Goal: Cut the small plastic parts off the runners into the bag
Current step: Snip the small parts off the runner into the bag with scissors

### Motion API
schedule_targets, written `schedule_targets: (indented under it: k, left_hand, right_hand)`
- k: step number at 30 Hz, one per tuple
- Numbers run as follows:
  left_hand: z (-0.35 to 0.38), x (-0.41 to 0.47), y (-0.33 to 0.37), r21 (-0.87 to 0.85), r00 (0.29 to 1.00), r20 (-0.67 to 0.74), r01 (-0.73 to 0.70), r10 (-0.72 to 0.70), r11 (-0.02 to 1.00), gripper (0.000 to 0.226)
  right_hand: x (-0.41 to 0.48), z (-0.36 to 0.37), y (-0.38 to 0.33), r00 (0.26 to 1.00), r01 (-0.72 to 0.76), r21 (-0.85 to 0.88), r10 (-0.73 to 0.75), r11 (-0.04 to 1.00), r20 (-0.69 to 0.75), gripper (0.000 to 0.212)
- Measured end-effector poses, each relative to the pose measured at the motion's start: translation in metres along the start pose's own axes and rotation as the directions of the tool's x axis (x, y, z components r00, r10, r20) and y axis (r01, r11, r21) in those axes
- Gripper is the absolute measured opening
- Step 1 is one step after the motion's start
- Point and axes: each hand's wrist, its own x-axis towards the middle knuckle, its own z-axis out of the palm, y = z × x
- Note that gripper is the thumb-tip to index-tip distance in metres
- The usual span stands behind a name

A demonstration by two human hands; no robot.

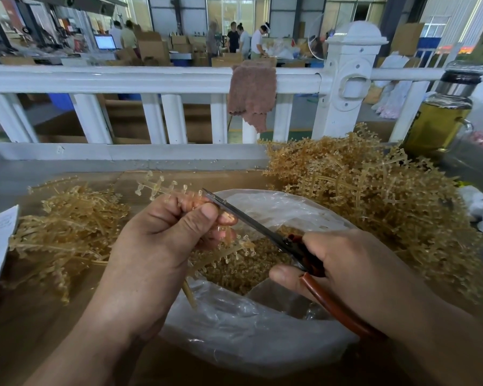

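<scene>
Over the mouth of the bag [234,338], mid-worktop [17,330], we're in the thick of the cutting step. See the left hand [156,240]: it has a runner [162,188] clamped, fingers curled round the stem and thumb pressed across the top. One branch of little pieces fans up and away, and another droops down over the bag. Now the right hand [352,271]: it grips the scissors [248,221] by their red-brown handles, fingers wrapped round them, thumb lying along the lower one. The blades angle up and to the left, tip right at the left fingertips where the runner comes out. They look all but together, though I can't say for sure. Loose parts [234,274] already lie heaped inside the bag, directly beneath the cut, so whatever drops should land there. Next move, I'd judge: part the blades, set them at the neck of the next piece, snip, then turn the runner in the left fingers to bring up a fresh row. Mind that thumb, it's very near the edge. A big tangle [374,196] of runners sits to the right, with a flatter heap [67,235] on the left, likely the stripped ones.
</scene>
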Motion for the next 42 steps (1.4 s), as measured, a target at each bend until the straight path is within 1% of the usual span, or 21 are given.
schedule_targets:
  k: [4, 10, 13, 18, 23, 25, 33, 36, 40, 42]
  left_hand:
    - [-0.0015, 0.0007, -0.0005, -0.024, 1.000, 0.004, 0.010, -0.010, 1.000, 0.025]
    - [-0.0001, 0.0006, -0.0009, 0.031, 1.000, 0.004, -0.017, 0.017, 0.999, 0.018]
    - [0.0015, -0.0001, 0.0011, 0.038, 0.999, -0.006, -0.032, 0.032, 0.999, 0.025]
    - [0.0017, -0.0003, 0.0024, 0.013, 0.999, -0.013, -0.043, 0.043, 0.999, 0.028]
    - [0.0006, -0.0002, 0.0019, -0.042, 1.000, -0.009, -0.025, 0.025, 0.999, 0.021]
    - [-0.0001, 0.0002, 0.0016, -0.045, 1.000, -0.003, -0.025, 0.025, 0.999, 0.021]
    - [-0.0046, 0.0009, 0.0019, 0.007, 0.999, 0.029, -0.028, 0.028, 1.000, 0.023]
    - [-0.0048, 0.0006, 0.0020, -0.017, 0.999, 0.032, -0.014, 0.014, 1.000, 0.026]
    - [-0.0044, 0.0005, 0.0010, -0.003, 1.000, 0.024, -0.007, 0.007, 1.000, 0.018]
    - [-0.0052, 0.0007, 0.0007, 0.012, 1.000, 0.017, 0.005, -0.006, 1.000, 0.019]
  right_hand:
    - [0.0000, 0.0028, 0.0028, 1.000, 0.016, -0.023, -0.016, 1.000, -0.024, 0.079]
    - [0.0011, 0.0030, 0.0069, 0.999, 0.027, -0.047, -0.028, 0.999, -0.035, 0.077]
    - [0.0014, 0.0028, 0.0063, 0.999, 0.021, -0.049, -0.023, 0.999, -0.040, 0.078]
    - [0.0012, 0.0028, 0.0041, 1.000, 0.016, -0.020, -0.016, 1.000, -0.025, 0.077]
    - [0.0003, 0.0009, 0.0025, 1.000, 0.019, -0.018, -0.019, 1.000, -0.015, 0.076]
    - [0.0004, 0.0003, 0.0026, 1.000, 0.022, -0.027, -0.023, 0.999, -0.010, 0.076]
    - [-0.0002, -0.0004, 0.0016, 1.000, 0.013, -0.036, -0.013, 0.999, 0.007, 0.075]
    - [0.0003, -0.0003, 0.0015, 1.000, 0.020, -0.049, -0.019, 0.999, 0.016, 0.076]
    - [-0.0002, 0.0002, 0.0021, 1.000, 0.017, -0.059, -0.015, 0.998, 0.023, 0.073]
    - [-0.0002, 0.0004, 0.0020, 1.000, 0.015, -0.070, -0.013, 0.997, 0.017, 0.073]
